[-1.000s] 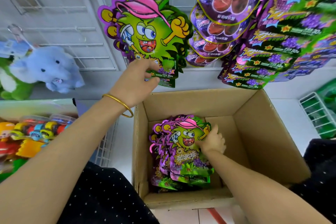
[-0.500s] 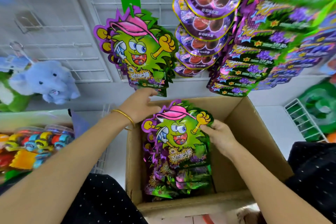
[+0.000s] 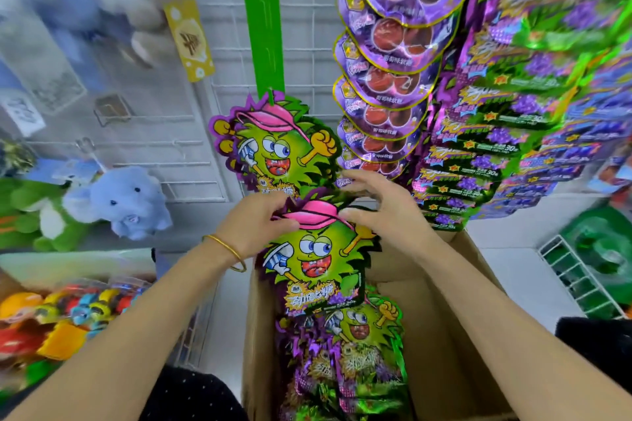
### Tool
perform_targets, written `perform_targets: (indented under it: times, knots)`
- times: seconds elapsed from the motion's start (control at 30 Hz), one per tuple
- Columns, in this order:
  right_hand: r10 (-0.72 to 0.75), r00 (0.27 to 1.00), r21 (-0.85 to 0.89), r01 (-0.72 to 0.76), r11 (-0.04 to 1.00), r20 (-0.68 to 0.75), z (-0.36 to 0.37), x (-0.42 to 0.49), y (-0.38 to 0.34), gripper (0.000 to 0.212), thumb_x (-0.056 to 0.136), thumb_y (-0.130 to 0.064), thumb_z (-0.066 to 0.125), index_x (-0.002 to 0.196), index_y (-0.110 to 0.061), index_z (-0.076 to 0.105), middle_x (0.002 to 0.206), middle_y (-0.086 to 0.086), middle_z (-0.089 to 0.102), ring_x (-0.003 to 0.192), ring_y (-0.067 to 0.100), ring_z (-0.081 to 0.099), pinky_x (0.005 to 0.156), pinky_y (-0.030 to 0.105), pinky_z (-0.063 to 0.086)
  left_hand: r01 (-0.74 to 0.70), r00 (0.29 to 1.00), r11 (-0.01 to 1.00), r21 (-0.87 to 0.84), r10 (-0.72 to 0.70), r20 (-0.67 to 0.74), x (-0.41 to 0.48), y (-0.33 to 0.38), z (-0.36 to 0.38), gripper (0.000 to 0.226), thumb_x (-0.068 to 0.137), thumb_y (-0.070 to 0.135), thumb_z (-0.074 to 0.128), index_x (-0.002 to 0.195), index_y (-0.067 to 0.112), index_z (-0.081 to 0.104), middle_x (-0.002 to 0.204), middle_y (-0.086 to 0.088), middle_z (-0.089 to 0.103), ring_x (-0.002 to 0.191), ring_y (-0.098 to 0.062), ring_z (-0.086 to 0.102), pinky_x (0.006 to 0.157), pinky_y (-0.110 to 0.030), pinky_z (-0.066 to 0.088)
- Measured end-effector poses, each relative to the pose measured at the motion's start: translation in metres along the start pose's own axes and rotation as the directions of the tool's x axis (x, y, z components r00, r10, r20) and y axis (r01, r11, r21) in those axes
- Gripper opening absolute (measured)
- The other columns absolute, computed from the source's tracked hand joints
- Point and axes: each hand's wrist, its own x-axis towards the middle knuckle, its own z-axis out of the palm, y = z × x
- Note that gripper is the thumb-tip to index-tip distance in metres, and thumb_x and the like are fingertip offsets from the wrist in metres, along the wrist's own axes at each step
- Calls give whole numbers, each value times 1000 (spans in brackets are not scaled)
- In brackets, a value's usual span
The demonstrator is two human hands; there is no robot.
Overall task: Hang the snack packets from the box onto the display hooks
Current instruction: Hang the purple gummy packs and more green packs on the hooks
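A green-and-purple cartoon snack packet (image 3: 314, 260) is held upright above the cardboard box (image 3: 441, 345). My left hand (image 3: 253, 225) pinches its top left by the pink cap, and my right hand (image 3: 383, 212) holds its top right corner. Just above, an identical packet (image 3: 273, 150) hangs from the green display strip (image 3: 261, 20). More of these packets (image 3: 345, 362) lie stacked in the box.
Purple packets (image 3: 393, 55) and grape packets (image 3: 496, 133) hang in dense rows at the right. A white wire grid panel (image 3: 164, 133) backs the display. A blue plush elephant (image 3: 126, 198) and toy packs (image 3: 68, 311) sit at the left. A white wire rack (image 3: 578, 280) stands at the right.
My right hand lifted a packet out of the box up toward the hanging one. My left hand left the hanging packet and took hold of the lifted packet's top.
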Motion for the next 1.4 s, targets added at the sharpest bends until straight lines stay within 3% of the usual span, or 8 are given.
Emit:
perform_targets:
  times: [0.17, 0.27, 0.37, 0.5, 0.6, 0.73, 1.1, 1.4]
  knots:
    - [-216, 976, -233, 215, 949, 23, 10, 52, -55, 15, 82, -27, 69, 92, -16, 67, 75, -14, 61, 78, 10, 51, 70, 32, 42, -39, 989, 993, -109, 22, -147, 10, 11, -52, 15, 80, 17, 67, 73, 21, 55, 69, 7, 52, 61, -3, 50, 58, -11, 39]
    - [-259, 965, -278, 240, 930, -36, 6, 78, -79, 22, 85, -31, 64, 99, -14, 68, 86, 3, 69, 83, 20, 59, 74, 38, 49, -90, 891, 940, -329, -71, -448, 39, 22, -97, 26, 83, 13, 64, 108, 11, 58, 97, 3, 59, 74, 8, 55, 69, -1, 43]
    - [-290, 953, -399, 235, 886, -82, 7, 96, -99, 24, 88, -31, 60, 90, -8, 64, 67, 1, 54, 73, 22, 50, 63, 34, 38, -134, 795, 928, -348, -109, -596, 73, 36, -123, 40, 86, 11, 60, 122, -1, 47, 109, -7, 53, 85, -9, 54, 71, -5, 43]
    - [-310, 936, -506, 189, 842, -167, 8, 114, -116, 25, 93, -30, 52, 103, -9, 61, 96, 15, 66, 92, 33, 59, 75, 42, 46, -107, 822, 919, -379, -132, -554, 105, 48, -136, 36, 86, 15, 60, 117, -2, 51, 98, -10, 58, 87, -16, 55, 68, -13, 46]
    - [-348, 909, -555, 171, 814, -231, 5, 123, -126, 24, 94, -29, 49, 100, -7, 57, 96, 18, 65, 91, 37, 58, 71, 42, 46, -94, 850, 947, -308, -85, -520, 116, 45, -140, 15, 85, 21, 62, 89, 6, 60, 73, -7, 55, 68, -16, 49, 64, -24, 44]
    - [-396, 875, -640, 136, 756, -281, 3, 129, -136, 16, 95, -22, 46, 95, -8, 52, 95, 18, 64, 89, 39, 59, 65, 40, 42, -32, 873, 982, -184, -63, -483, 113, 48, -144, 38, 89, 31, 55, 59, 15, 40, 55, -1, 33, 55, -15, 29, 54, -31, 23]
    - [-359, 900, -675, 105, 731, -248, 10, 132, -131, 10, 94, -15, 47, 101, -7, 49, 94, 20, 65, 88, 40, 61, 62, 38, 40, 29, 895, 945, -325, -169, -412, 103, 61, -147, 28, 92, 35, 49, 81, 11, 57, 72, -2, 51, 74, -15, 46, 61, -26, 32]
    - [-367, 892, -646, 120, 753, -262, 14, 126, -138, 28, 97, -32, 43, 104, -6, 49, 100, 19, 64, 93, 40, 60, 67, 40, 43, 41, 864, 966, -257, -163, -477, 101, 58, -145, 45, 91, 35, 51, 51, 17, 39, 51, 0, 36, 52, -11, 34, 52, -26, 26]
